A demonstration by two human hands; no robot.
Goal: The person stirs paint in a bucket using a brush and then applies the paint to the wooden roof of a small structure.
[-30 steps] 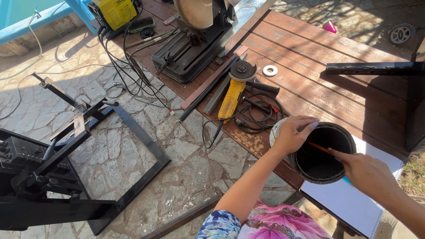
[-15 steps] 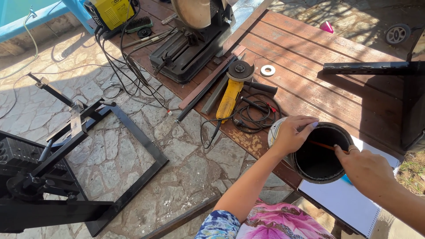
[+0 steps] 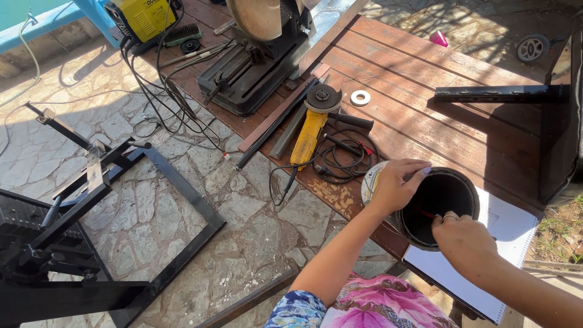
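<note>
A round black can [image 3: 446,188] is stood at the near edge of the wooden table [image 3: 425,85], partly on a white spiral notebook [image 3: 510,225] and just beside a yellow angle grinder [image 3: 310,127]. Its rim is gripped by the left hand [image 3: 395,185], fingers curled closed over the edge, while the right hand [image 3: 464,240] is closed on a thin stick [image 3: 427,214] dipped into the dark inside. The can is judged rigid and fairly heavy if filled, possibly slick within, so it is best held at the rim or around the wall.
</note>
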